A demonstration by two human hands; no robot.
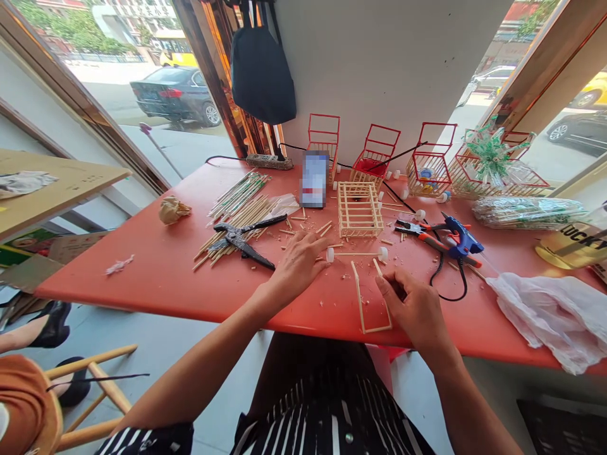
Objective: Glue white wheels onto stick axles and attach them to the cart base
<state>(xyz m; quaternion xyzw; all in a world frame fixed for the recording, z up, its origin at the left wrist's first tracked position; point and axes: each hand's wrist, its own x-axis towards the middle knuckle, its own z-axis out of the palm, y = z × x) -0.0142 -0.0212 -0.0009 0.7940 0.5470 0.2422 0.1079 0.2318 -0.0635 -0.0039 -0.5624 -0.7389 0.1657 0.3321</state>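
My left hand (pixel 303 262) rests low over the table, fingers stretched out and apart, right beside a white wheel of a wooden axle (pixel 358 254). Whether a fingertip touches the wheel, I cannot tell. My right hand (pixel 415 300) has thumb and fingers closed on one side of a three-sided frame of thin wooden sticks (pixel 359 297), its open end pointing away from me. Just beyond the axle sits a small cage-like basket of pale sticks (pixel 360 212). Short stick offcuts (pixel 325 227) lie scattered around it.
Pliers (pixel 241 240) lie across loose sticks (pixel 246 212) on the left. A phone (pixel 314 180) stands behind. Red-trimmed stick carts (pixel 429 167) line the back. On the right are a blue glue gun (pixel 459 237), cutters (pixel 412 229), a drink cup (pixel 571 243) and a plastic bag (pixel 550 309).
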